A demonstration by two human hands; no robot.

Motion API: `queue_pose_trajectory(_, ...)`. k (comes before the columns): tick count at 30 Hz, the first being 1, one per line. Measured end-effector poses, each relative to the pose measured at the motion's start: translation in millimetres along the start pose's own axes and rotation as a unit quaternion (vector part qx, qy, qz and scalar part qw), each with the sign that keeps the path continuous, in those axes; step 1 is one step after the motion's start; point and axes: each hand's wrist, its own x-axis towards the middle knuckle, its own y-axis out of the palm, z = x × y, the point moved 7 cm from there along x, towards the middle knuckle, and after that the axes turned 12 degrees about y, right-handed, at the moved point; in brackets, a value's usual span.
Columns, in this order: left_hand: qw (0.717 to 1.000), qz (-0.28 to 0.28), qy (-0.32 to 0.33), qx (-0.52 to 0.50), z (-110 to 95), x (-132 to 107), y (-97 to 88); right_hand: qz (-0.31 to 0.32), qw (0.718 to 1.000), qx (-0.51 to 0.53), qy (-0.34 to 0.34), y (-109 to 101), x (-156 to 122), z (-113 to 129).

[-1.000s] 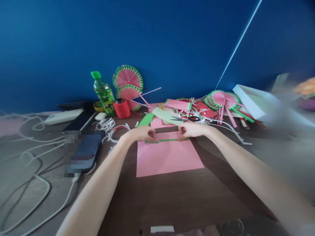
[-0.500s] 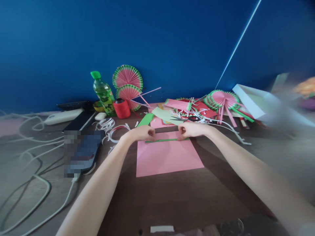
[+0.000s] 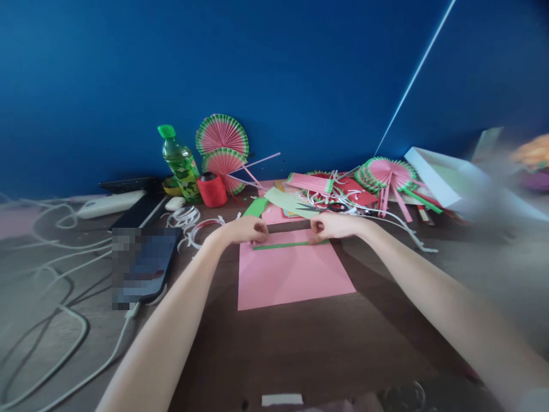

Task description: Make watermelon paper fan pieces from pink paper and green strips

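Observation:
A pink paper sheet (image 3: 294,277) lies flat on the dark wooden table (image 3: 300,349). Across its far edge runs a thin green paper strip (image 3: 285,245). My left hand (image 3: 244,230) is closed in a pinch at the strip's left end. My right hand (image 3: 332,226) is closed in a pinch at its right end. Both hands rest low on the sheet's far edge.
Behind the hands lie a green paper piece (image 3: 256,208), pink-and-green paper fans (image 3: 222,137), a pile of fans and paper scraps (image 3: 377,180), a green bottle (image 3: 180,163) and a red spool (image 3: 211,189). A phone (image 3: 143,260) and white cables (image 3: 64,320) lie at left.
The green strip now lies straight and unbroken across the pink sheet. My left hand has drawn slightly left and up along it. My right hand has stayed put.

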Motion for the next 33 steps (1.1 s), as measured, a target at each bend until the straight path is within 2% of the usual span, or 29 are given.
queue_pose_trajectory(2, 0.999, -0.026, 0.005, -0.045, 1, -2, -5.6, -0.002, 1.000, 0.002, -0.005, -1, 0, 0)
queue_pose_trajectory(4, 0.995, -0.084, 0.011, -0.054, 5, -4, -16.6, -0.003, 1.000, 0.007, -0.013, -1, 0, 0)
queue_pose_trajectory(6, 0.986, -0.169, 0.000, 0.006, 11, -7, -31.6, 0.000, 1.000, 0.016, -0.017, -2, 0, 1)
queue_pose_trajectory(8, 0.960, -0.253, -0.033, 0.113, 17, -13, -44.7, 0.001, 0.999, 0.029, -0.019, -3, -1, 0)
queue_pose_trajectory(10, 0.931, -0.295, -0.067, 0.205, 22, -17, -49.7, -0.002, 0.999, 0.048, -0.023, -5, -1, 1)
queue_pose_trajectory(14, 0.911, -0.275, -0.100, 0.291, 30, -14, -43.4, -0.035, 0.996, 0.083, -0.010, -14, -4, 0)
queue_pose_trajectory(19, 0.919, -0.265, -0.125, 0.264, 39, -10, -41.1, -0.106, 0.990, 0.088, 0.028, -33, -12, -6)
queue_pose_trajectory(28, 0.928, -0.266, -0.132, 0.227, 43, -12, -48.3, -0.093, 0.988, 0.095, 0.083, -44, -18, -28)
queue_pose_trajectory(30, 0.929, -0.282, -0.120, 0.205, 42, -15, -52.4, -0.115, 0.984, 0.090, 0.098, -47, -18, -34)
queue_pose_trajectory(33, 0.924, -0.369, -0.070, 0.065, 45, -22, -62.1, -0.159, 0.976, 0.083, 0.120, -52, -16, -44)
